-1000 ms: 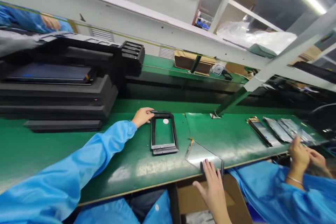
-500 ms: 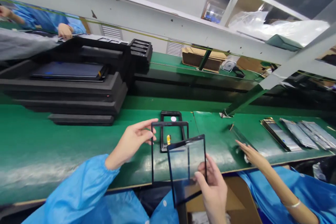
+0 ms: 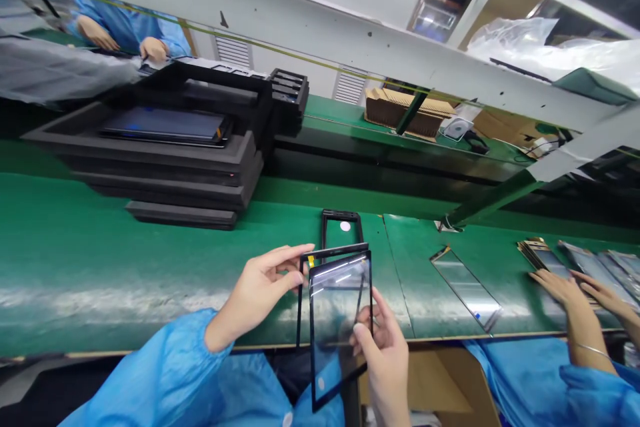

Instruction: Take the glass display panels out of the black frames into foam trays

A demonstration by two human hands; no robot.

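Observation:
My left hand (image 3: 260,287) pinches the upper left corner of a thin black frame (image 3: 300,300), held upright above the front edge of the green bench (image 3: 125,260). My right hand (image 3: 383,353) grips a black-bordered glass panel (image 3: 337,327) by its right edge. The panel overlaps the frame, just in front of it. Another black frame (image 3: 343,227) with a white dot inside lies flat on the bench behind them.
Stacked black foam trays (image 3: 165,167) with a dark screen on top stand at the back left. A glass panel (image 3: 465,287) lies on the bench to the right. A co-worker's hands (image 3: 575,290) rest on a row of panels at far right. A cardboard box (image 3: 440,387) sits below the bench edge.
The glass panel in my right hand has moved left and now lies over the frame in my left hand. The co-worker's hand has left the flat panel and moved to the row at far right.

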